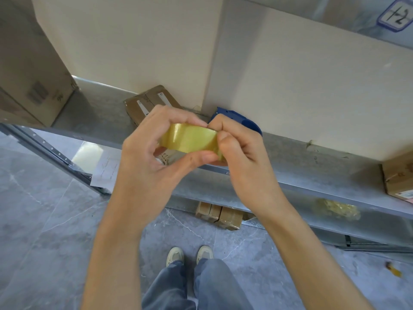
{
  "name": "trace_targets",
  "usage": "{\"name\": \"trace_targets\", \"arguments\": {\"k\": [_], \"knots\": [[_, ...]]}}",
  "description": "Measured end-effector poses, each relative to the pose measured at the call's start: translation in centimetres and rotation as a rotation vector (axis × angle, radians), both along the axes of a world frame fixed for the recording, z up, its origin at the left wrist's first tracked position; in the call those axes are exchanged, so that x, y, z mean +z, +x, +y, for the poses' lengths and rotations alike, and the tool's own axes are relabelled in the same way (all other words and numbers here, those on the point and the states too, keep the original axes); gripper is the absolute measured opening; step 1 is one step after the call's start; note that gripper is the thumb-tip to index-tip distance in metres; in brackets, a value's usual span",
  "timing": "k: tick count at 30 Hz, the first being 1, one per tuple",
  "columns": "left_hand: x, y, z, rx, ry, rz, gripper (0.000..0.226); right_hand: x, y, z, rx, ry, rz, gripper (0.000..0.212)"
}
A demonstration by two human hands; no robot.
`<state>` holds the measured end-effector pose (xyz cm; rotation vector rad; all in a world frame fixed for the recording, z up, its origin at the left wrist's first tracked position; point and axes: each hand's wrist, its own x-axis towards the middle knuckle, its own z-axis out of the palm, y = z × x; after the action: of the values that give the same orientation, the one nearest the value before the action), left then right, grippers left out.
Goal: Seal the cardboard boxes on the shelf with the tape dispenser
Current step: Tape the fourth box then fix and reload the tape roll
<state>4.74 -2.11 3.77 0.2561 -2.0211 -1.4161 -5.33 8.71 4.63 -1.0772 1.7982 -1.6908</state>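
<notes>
A yellowish roll of clear tape is held in front of me between both hands. My left hand grips the roll from the left, fingers over the top and thumb underneath. My right hand pinches the roll's right edge with thumb and fingertips. Behind my right hand, the blue tape dispenser lies on the grey metal shelf. A small brown cardboard box lies flat on the shelf behind my hands. Two large pale cardboard boxes stand on the shelf at the back.
A brown box stands at the far left of the shelf, another small box at its right end. On the lower level lie small brown boxes and crumpled tape. A paper sheet hangs at the left. My feet stand on grey tiles.
</notes>
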Motion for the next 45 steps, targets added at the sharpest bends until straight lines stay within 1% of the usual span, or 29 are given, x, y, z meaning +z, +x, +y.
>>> {"name": "trace_targets", "arguments": {"k": [6, 11, 14, 19, 33, 38, 41, 45], "knots": [[0.0, 0.0, 0.0, 0.008, 0.012, -0.007, 0.033, -0.1, 0.0, 0.0, -0.012, 0.016, 0.013, 0.022], [0.3, 0.0, -0.3, -0.028, 0.011, -0.008, 0.035, -0.2, 0.2, 0.2, -0.026, 0.012, -0.018, 0.029], [0.3, 0.0, -0.2, -0.044, 0.001, -0.004, 0.037, -0.4, 0.1, 0.2, -0.043, 0.001, 0.004, 0.031], [0.3, -0.3, 0.2, -0.009, -0.017, 0.012, 0.038, -0.2, 0.2, 0.0, -0.049, -0.047, 0.025, 0.021], [0.2, -0.5, 0.1, 0.035, -0.056, 0.015, 0.036, -0.8, 0.1, -0.6, -0.085, -0.044, 0.041, 0.014], [0.0, -0.5, -0.5, 0.010, -0.024, -0.011, 0.036, -0.8, -0.1, 0.0, -0.028, 0.001, 0.026, 0.021], [0.0, -0.3, -1.2, -0.048, -0.032, -0.042, 0.039, -0.6, -0.9, 0.6, 0.050, 0.057, 0.045, 0.030], [0.0, -0.2, -1.4, -0.084, -0.027, -0.051, 0.041, 0.3, -1.0, 1.3, 0.046, 0.068, -0.043, 0.026]]}}
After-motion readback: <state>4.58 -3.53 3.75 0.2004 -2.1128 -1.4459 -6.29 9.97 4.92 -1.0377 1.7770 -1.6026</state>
